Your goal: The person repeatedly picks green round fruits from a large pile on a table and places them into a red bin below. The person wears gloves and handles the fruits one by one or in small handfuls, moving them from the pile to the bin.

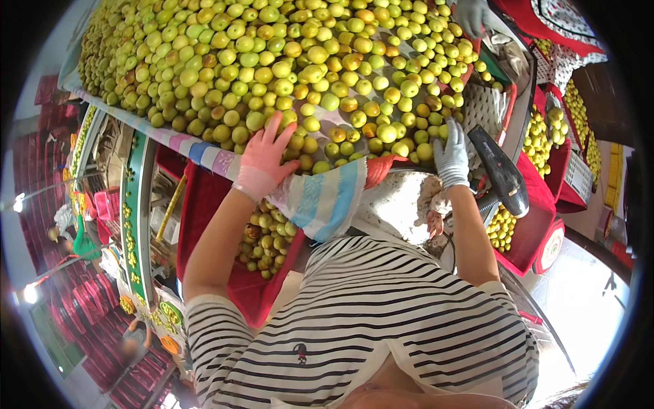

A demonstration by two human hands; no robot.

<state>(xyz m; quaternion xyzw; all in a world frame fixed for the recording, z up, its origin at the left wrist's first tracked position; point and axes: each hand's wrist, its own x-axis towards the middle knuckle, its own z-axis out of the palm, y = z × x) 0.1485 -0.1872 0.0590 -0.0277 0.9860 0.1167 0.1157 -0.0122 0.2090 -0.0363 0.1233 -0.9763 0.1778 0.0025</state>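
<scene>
A broad heap of small yellow-green fruit, probably jujubes, some with brown patches, covers the sorting table before me. My left hand, in a pink glove, lies palm down at the table's near edge, fingers spread against the fruit. To the right, my right hand, in a pale grey glove, touches the near right edge of the fruit with its fingers slightly apart. Neither hand appears to grip anything. Between the hands, a striped cloth drapes over the table edge.
A black hair dryer stands right of my right hand. Red crates with fruit flank me below. Another person's gloved hand is at the table's far right. A green conveyor carries fruit at left; people work beyond it.
</scene>
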